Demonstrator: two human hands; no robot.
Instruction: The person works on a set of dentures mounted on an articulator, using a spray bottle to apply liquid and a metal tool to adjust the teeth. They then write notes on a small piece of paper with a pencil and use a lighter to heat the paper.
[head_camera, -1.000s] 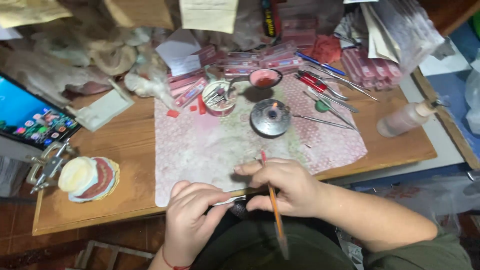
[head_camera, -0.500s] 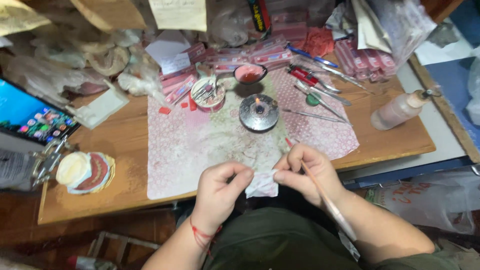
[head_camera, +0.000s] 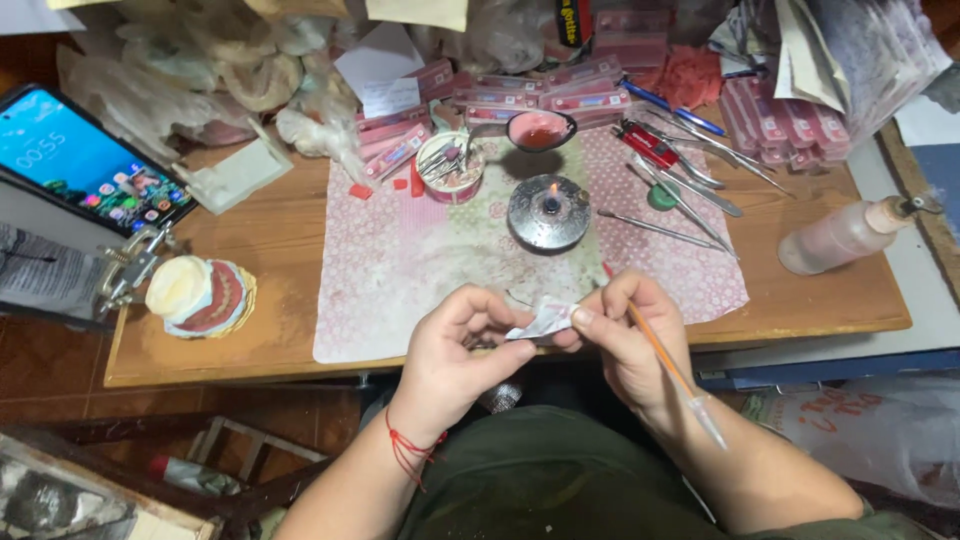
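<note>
Both the left hand (head_camera: 455, 350) and right hand (head_camera: 625, 340) pinched a paper scrap (head_camera: 542, 320); the lit burner (head_camera: 548, 210) just beyond them risked scorching it.
</note>
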